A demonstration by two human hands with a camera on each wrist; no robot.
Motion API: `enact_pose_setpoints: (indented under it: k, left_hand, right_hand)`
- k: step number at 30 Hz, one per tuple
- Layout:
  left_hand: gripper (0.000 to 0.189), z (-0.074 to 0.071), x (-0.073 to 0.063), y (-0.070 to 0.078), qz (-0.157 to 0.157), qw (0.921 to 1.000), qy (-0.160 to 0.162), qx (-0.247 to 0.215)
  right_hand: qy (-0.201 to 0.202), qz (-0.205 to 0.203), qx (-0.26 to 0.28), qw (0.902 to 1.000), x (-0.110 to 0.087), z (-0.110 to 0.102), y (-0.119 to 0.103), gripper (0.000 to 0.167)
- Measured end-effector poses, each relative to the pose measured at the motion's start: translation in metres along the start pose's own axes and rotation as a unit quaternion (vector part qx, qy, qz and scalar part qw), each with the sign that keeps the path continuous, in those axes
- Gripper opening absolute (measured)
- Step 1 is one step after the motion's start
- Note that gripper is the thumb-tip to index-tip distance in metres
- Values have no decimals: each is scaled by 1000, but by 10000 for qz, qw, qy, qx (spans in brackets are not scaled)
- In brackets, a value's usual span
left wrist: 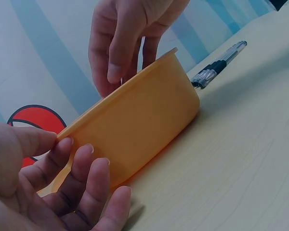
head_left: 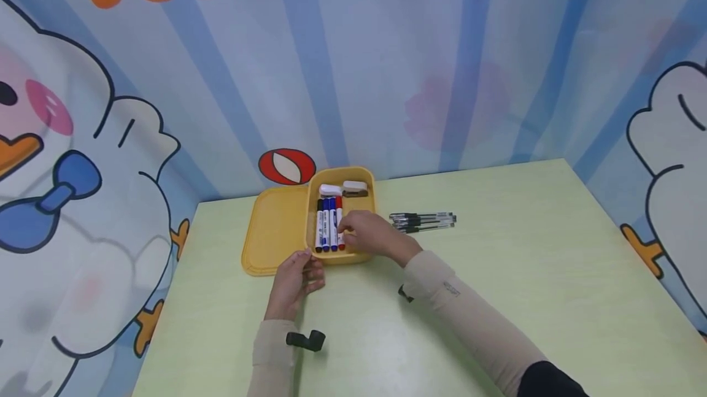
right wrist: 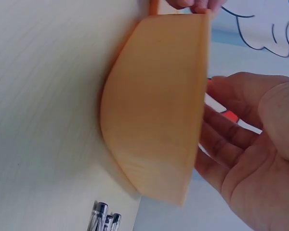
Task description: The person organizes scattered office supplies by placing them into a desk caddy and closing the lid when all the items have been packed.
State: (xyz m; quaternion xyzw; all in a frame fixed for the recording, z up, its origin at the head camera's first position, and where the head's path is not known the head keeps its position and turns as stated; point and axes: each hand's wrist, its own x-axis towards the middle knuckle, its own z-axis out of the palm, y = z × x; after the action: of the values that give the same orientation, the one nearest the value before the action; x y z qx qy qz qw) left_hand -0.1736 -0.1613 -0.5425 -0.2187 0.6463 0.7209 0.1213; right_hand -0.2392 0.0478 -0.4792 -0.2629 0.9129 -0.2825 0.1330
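A: At the near left corner, the rim of the yellow box [left wrist: 147, 118] is pinched between thumb and forefinger of the left hand [head_left: 295, 280]; its other fingers are loosely bent, below the rim.

B: And the right hand [head_left: 371, 234]?

A: Dipped inside the box, fingers pointing down, right beside the red marker [head_left: 339, 205]. Whether the marker is gripped cannot be told; the fingertips are partly hidden.

B: What else is held in there?

A: Four markers in a row, set lengthwise: a black marker [head_left: 319, 225] at the left, a first blue marker [head_left: 326, 225], a second blue marker [head_left: 333, 225], then the red one. At the far end, two small white objects are seen side by side, a left white object [head_left: 330, 190] and a right white object [head_left: 355, 186], the right one dark underneath.

B: The shapes, then?

A: Rounded corners and smooth, plastic-looking walls are shown on the box, open side up. Just beside it, at the left, a shallow yellow lid [head_left: 276, 225] is laid flat, rounded to match. To the right, slim pens [head_left: 422, 221] are bunched, clear-barrelled with dark grips.

B: And beneath?

A: A pale table [head_left: 525, 250], faintly grained, backed by a blue-striped sheet [head_left: 381, 78] on which cartoon figures are printed.
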Motion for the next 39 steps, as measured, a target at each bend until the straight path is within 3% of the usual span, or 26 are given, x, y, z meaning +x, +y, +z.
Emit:
enact_pose_setpoints:
  k: [7, 17, 26, 33, 39]
  left_hand:
    - [29, 1, -3, -1, 140, 9999, -65, -63]
    - [30, 1, -3, -1, 121, 9999, -87, -55]
    - [29, 0, -1, -1, 127, 9999, -84, 3]
    - [29, 1, -3, 0, 79, 9999, -68, 7]
    - [28, 1, -3, 0, 119, 9999, -57, -77]
  right_hand:
    - [349, -499, 1080, 9923, -24, -14, 8, 30]
    - [132, -942, 2146, 9721, -53, -31, 32, 44]
    - [96, -764, 2745, 9585, -74, -31, 48, 55]
    - [314, -545, 2901, 9549, -93, -34, 70, 54]
    - [535, -599, 2993, 9508, -106, -40, 92, 46]
